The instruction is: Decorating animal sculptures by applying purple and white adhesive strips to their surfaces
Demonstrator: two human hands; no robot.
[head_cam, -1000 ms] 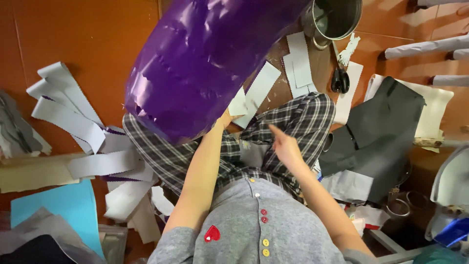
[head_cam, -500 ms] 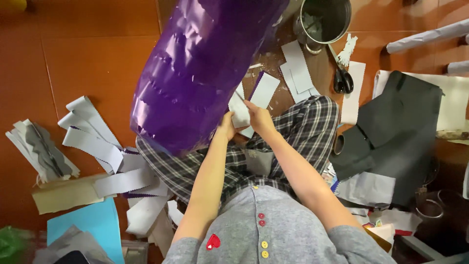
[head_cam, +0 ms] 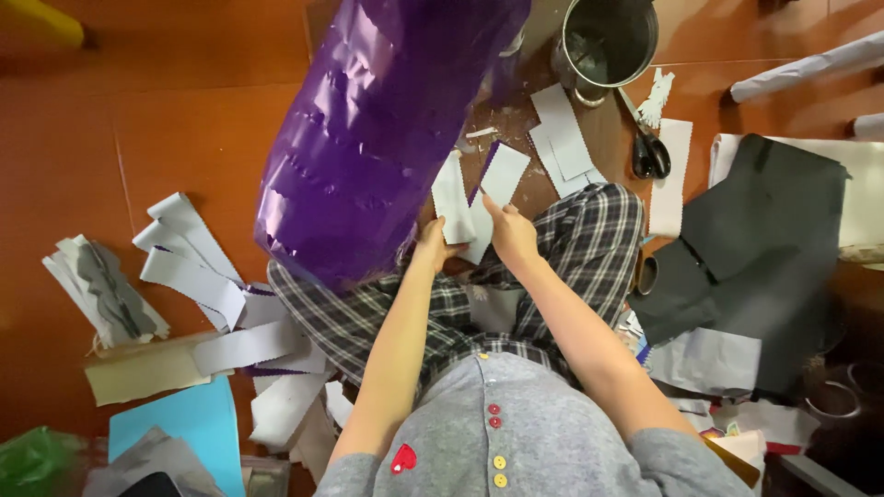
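I see my left hand [head_cam: 433, 244] at mid-frame, fingers pinched on the lower end of a white zigzag-edged paper strip [head_cam: 451, 195] that stands upright, just beside the big shiny purple foil sheet [head_cam: 378, 138] filling the upper middle. My right hand [head_cam: 511, 235] sits just to its right, index finger stretched out and pressing a second white strip [head_cam: 493, 198]; whether the thumb closes under that strip I cannot tell. The two strips touch near their lower ends, above my plaid trouser knee [head_cam: 589, 239].

To do this well, I judge the pinch should stay low on the strips so the toothed edges remain visible, and the foil edge should be kept flat against the paper, since the foil looks slippery and creases easily.

Further out: more cut strips [head_cam: 566, 143] lie on the brown floor toward the upper right, near black-handled scissors [head_cam: 649, 152] and a steel pot [head_cam: 608, 41] at the top. A pile of finished strips [head_cam: 207, 276] fans out at left, and a dark grey cloth [head_cam: 755, 239] lies at right.
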